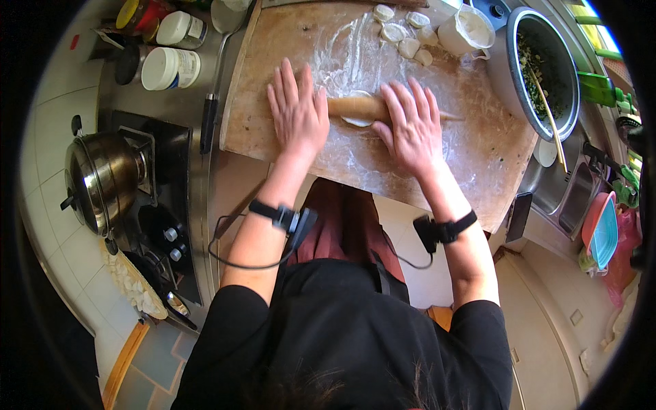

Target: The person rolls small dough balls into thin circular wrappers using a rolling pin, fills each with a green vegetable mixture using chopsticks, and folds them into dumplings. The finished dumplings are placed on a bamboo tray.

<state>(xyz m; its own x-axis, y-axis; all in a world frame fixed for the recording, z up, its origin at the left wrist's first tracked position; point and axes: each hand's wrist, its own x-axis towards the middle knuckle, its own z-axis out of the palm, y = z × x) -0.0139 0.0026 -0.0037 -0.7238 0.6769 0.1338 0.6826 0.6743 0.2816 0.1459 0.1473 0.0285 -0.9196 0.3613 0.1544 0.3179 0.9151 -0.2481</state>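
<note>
A tapered wooden rolling pin [356, 108] lies crosswise on a floured wooden board [277, 136]. Under its middle is a round, flat dough wrapper [359, 122], showing above and below the pin. My left hand [299, 105] presses over the pin's left end, fingers stretched out and hiding that end. Over the right part rests my right hand [412, 120], its thumb on the near side and the pin's thin tip poking out beyond it. Several small flattened dough pieces [393, 33] sit at the board's far side, beside a cup of flour [474, 28].
At right stands a large bowl [505, 77] of chopped green filling with chopsticks [547, 114], near a sink [574, 200]. To the left are a gas stove with a metal pot [100, 179], a ladle [220, 61], white-lidded jars [166, 69], and a tray of pale pieces [133, 282].
</note>
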